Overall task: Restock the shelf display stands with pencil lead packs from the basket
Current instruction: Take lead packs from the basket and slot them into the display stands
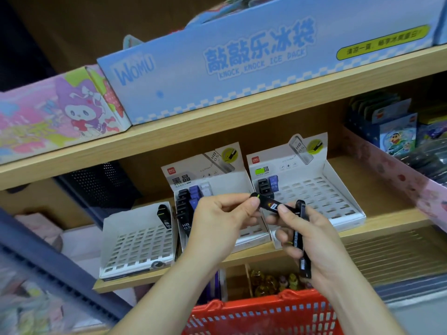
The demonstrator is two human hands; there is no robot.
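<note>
Centrally, left hand (pixel 217 223) (pinching a pack (pixel 269 204)) hides middle stand (pixel 205 166).

Soft, even indoor light; shelves bow from wide-angle distortion, corners blur, dim shadow at upper left.

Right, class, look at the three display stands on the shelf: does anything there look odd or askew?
Yes. The left stand shows no upright header card, unlike the other two, and one black pack leans slanted at its back right corner instead of standing in a row.
</note>
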